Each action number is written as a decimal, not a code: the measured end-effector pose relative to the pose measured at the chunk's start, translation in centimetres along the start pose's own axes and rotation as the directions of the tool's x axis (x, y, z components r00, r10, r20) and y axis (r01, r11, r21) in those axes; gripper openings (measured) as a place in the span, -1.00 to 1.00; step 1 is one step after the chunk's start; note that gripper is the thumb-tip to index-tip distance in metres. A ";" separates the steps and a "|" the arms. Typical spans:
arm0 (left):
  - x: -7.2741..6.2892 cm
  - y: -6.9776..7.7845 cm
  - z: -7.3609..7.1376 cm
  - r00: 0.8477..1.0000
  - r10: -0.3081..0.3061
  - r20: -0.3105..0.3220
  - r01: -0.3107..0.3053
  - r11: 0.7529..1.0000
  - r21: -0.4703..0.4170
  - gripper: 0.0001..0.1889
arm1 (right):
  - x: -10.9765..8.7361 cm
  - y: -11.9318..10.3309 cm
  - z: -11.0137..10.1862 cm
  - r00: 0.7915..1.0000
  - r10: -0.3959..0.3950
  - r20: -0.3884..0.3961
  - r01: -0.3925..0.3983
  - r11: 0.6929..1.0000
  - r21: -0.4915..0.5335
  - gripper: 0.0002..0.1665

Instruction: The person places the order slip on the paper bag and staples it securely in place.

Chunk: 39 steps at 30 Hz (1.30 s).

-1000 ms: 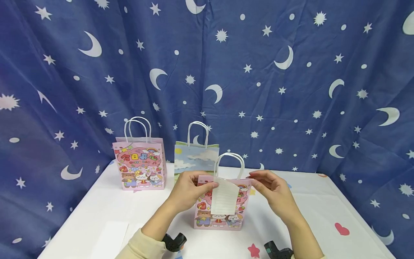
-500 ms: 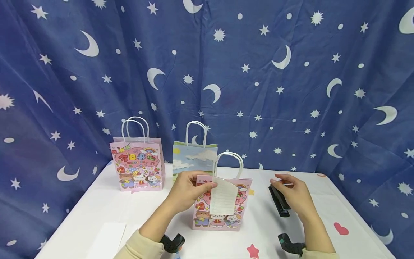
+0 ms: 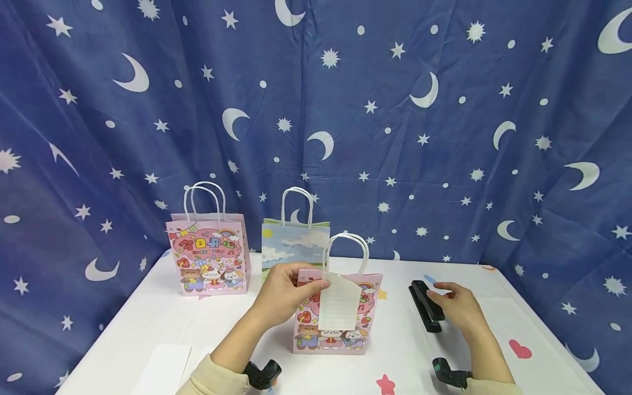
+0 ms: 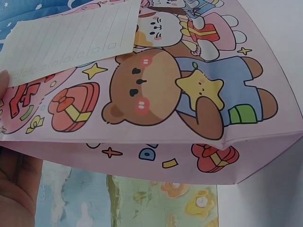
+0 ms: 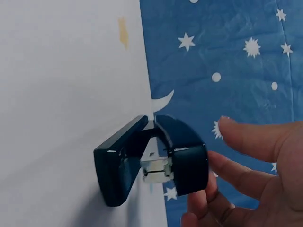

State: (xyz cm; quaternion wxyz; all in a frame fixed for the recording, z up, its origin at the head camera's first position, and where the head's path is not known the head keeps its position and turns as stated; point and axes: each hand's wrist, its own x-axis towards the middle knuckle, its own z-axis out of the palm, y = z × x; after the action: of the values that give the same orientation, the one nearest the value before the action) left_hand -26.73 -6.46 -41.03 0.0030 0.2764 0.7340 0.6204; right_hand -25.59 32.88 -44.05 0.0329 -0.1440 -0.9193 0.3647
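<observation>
My left hand (image 3: 283, 296) pinches the top left edge of a small pink paper bag (image 3: 329, 341) and a lined paper slip (image 3: 339, 307) lying over its front. The bag stands upright, its white handles raised. In the left wrist view, the slip (image 4: 75, 40) hangs over the printed bag front (image 4: 142, 90), and part of the hand shows at the left edge. To the right, my right hand (image 3: 459, 307) is beside a black stapler (image 3: 428, 304) on the table. The right wrist view shows the thumb apart from the stapler (image 5: 189, 161), while other fingers are at its side, partly hidden.
Another pink paper bag (image 3: 207, 258) stands at the back left. Behind the held bag is a sky-printed bag (image 3: 294, 241). A white sheet of paper (image 3: 163, 367) lies at the front left. A blue star-and-moon curtain (image 3: 316, 109) hangs behind the white table (image 3: 494, 340).
My right hand has left the pink bag's right edge and moved right to the stapler, where its fingers have loosened in the last half second. The left hand keeps its pinch on bag and slip.
</observation>
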 end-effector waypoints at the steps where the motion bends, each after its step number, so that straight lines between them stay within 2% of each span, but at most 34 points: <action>1: 0.0 0.0 0.0 1.000 -0.002 -0.001 0.002 1.000 -0.003 -0.78 | 0.1 0.2 0.0 1.000 0.005 0.001 -0.005 1.000 -0.004 -0.29; 10: 0.1 -0.1 -0.1 1.000 -0.014 -0.003 0.014 1.000 0.000 -0.77 | 0.7 1.6 0.4 0.998 0.026 0.055 -0.027 1.000 0.012 -0.20; 15: 0.0 0.0 -0.1 1.000 -0.006 -0.002 0.006 1.000 0.001 -0.78 | 0.9 1.5 0.8 0.990 0.080 0.118 -0.085 0.996 0.037 0.01; 19: 0.0 0.1 -0.1 1.000 -0.002 -0.002 0.002 1.000 -0.002 -0.78 | 1.0 1.1 1.6 0.983 0.101 0.152 -0.105 0.994 0.013 0.18; 28: 0.0 0.1 0.1 1.000 0.006 0.005 -0.006 1.000 -0.011 -0.79 | 0.9 0.8 2.5 0.984 0.081 0.157 -0.080 0.997 -0.012 0.14; 33: 0.0 0.1 0.1 1.000 0.001 0.002 -0.001 1.000 -0.001 -0.78 | 0.7 0.3 2.2 0.985 0.062 0.160 -0.072 0.996 0.054 0.09; 39: 0.0 0.2 0.1 1.000 0.015 0.002 -0.015 1.000 0.007 -0.78 | 0.2 -1.2 1.2 0.987 0.029 0.158 -0.067 0.968 0.241 0.03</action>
State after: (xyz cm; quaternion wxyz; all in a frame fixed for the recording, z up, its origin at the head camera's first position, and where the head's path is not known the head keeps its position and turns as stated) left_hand -26.60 -6.31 -40.88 -0.0018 0.2826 0.7341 0.6174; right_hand -26.24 31.31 -44.12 -0.0290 -0.1324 -0.8632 0.4864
